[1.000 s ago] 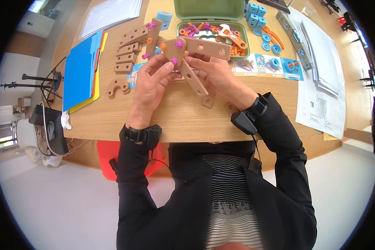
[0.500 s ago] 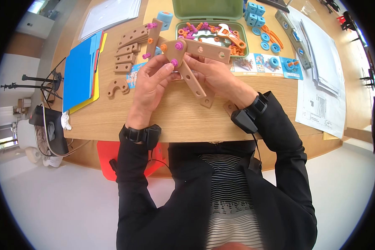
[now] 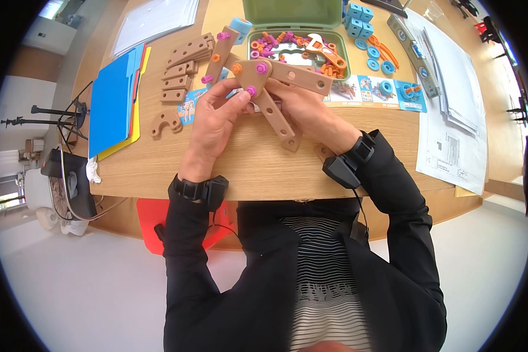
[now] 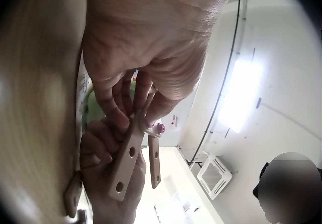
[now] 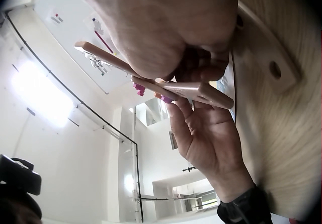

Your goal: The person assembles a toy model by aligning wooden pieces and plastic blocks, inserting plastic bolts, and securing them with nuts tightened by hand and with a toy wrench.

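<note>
Both hands hold a toy construction of wood-coloured pieces above the table. Its rounded triangular plate (image 3: pixel 253 76) carries purple and orange bolts, with perforated strips fanning out to the right (image 3: pixel 302 77) and downward (image 3: pixel 280 116). My left hand (image 3: pixel 213 126) pinches the lower purple bolt (image 3: pixel 251 91), thumb on its head and fingers behind the plate. My right hand (image 3: pixel 311 111) grips the construction from behind and below, beside the right strip; its fingertips are mostly hidden. On the left, a bolted crossbar (image 3: pixel 220 53) stands tilted. In the right wrist view the plate (image 5: pixel 156 87) shows edge-on between both hands.
Behind the hands stands an open green case (image 3: pixel 293 17) with bolts, nuts and an orange-white wrench (image 3: pixel 324 50). Stacked strips (image 3: pixel 188 56) and a curved piece (image 3: pixel 166 122) lie left, near blue folders (image 3: pixel 114 97). Blue blocks (image 3: pixel 359 20), discs and papers (image 3: pixel 452 129) lie right.
The construction has shifted slightly right and turned a little clockwise, its left crossbar leaning further right at the top. Both hands stay on it, with the left thumb still at the lower purple bolt.
</note>
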`<state>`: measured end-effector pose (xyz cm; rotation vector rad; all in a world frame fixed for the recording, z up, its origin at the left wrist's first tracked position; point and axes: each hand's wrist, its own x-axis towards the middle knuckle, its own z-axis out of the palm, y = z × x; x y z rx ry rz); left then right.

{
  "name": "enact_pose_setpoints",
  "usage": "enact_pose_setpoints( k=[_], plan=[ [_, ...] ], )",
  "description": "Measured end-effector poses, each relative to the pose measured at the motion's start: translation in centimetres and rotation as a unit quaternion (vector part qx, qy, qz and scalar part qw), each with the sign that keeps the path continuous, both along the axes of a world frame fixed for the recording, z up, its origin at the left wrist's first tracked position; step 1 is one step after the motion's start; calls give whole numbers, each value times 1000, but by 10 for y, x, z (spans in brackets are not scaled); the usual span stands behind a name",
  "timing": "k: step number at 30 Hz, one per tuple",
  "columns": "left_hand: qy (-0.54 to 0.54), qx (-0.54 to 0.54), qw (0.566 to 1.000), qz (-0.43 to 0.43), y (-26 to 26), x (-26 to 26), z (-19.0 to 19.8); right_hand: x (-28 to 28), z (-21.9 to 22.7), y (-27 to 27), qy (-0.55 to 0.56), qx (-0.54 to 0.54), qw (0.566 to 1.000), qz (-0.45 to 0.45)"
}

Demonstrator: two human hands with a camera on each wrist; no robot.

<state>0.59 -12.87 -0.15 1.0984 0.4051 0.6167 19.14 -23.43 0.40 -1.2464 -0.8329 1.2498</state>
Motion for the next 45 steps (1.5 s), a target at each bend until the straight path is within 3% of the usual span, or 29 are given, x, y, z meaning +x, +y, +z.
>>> enact_pose_setpoints(
  k=[2,6,9,11,12,14,15,17,18,20,21,23,26,34,38,45],
  plan=[
    [0,-5,1000,9,0,0,0,2,8,0,115,-32,993,-5],
    [-6,15,998,56,-1,1,3,5,3,5,158,-14,987,-19],
    [-1,12,997,73,2,0,1,3,15,2,83,-37,995,-49],
    [4,8,997,78,3,0,-1,2,8,2,-137,26,987,-78],
    [-2,14,996,91,3,1,-2,3,7,0,-137,26,987,-78],
    [-8,21,994,104,1,4,1,3,7,-5,-424,136,891,-85],
    [-17,17,993,112,1,5,3,1,7,-7,-424,137,891,-85],
    [-25,13,992,121,1,4,4,-3,7,-10,-510,210,829,-89],
    [-33,16,992,122,1,4,4,-4,7,-9,-510,210,829,-88],
    [-41,18,991,125,2,3,3,-6,8,-8,-568,291,761,-116],
    [-25,33,991,127,3,2,3,-8,10,-6,-568,292,761,-115],
    [-9,47,990,129,2,3,1,-10,17,0,-563,376,721,-147],
    [15,89,987,130,-1,4,0,-6,15,5,-592,398,689,-124],
    [46,134,985,97,-2,3,0,-2,13,0,-598,354,715,-77],
    [45,125,988,77,-3,3,-2,-5,17,-2,-577,317,748,-81],
    [64,104,990,67,-4,5,-6,-3,13,-2,-579,295,757,-61]
  ],
)
